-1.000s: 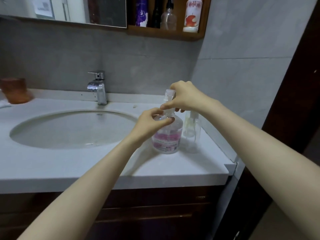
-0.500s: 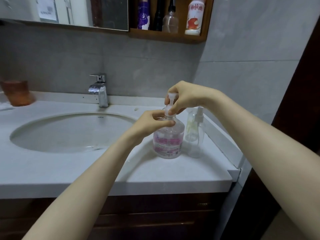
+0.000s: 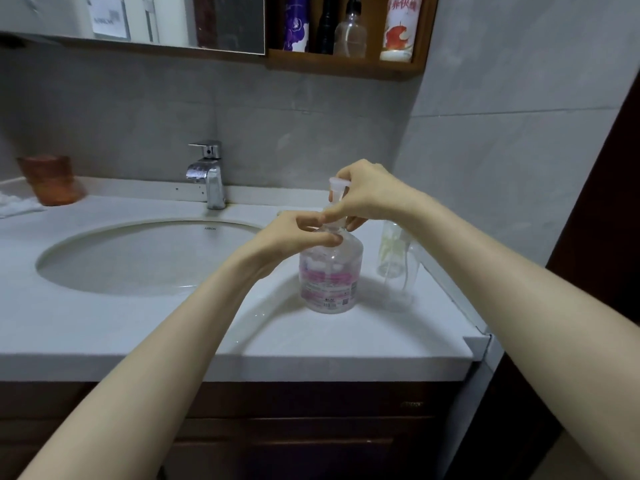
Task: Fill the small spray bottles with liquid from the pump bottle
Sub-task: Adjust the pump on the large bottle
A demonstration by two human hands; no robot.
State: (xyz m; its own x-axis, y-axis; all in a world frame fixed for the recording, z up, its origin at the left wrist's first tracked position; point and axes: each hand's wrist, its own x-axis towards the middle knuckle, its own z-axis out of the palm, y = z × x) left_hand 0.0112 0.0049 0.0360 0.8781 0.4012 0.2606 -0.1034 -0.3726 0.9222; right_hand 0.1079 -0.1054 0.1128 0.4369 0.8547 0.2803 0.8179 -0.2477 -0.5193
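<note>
The clear pump bottle (image 3: 330, 278), with a pink label, stands upright on the white surface (image 3: 311, 348), to the right of the sink basin (image 3: 52, 261) and near the side wall. The left hand (image 3: 298, 235) grips the bottle at its shoulder and neck, fingers and thumb curled round it. The right hand (image 3: 363, 197) comes in from above and pinches the pump head (image 3: 336, 184) by its stem, fingers curled; the top of the head pokes out past the fingers on the left.

Just to the right of the pump bottle, close to the wall, stands a small spray bottle (image 3: 389, 251) of clear plastic with a faint yellowish tint. Its top is hidden behind the right forearm, and I cannot tell whether a second clear bottle stands in front of it.

A chrome faucet (image 3: 207, 174) rises behind the basin. At the far left of the surface are an orange-brown cup (image 3: 52, 180) and a white cloth (image 3: 17, 204). Above, a wooden shelf (image 3: 346, 65) beside the mirror (image 3: 138, 19) holds a purple bottle (image 3: 296, 22), a black bottle (image 3: 325, 26), a clear bottle (image 3: 349, 34) and a white-and-red bottle (image 3: 400, 29). A dark wooden cabinet (image 3: 277, 427) sits below the surface.
</note>
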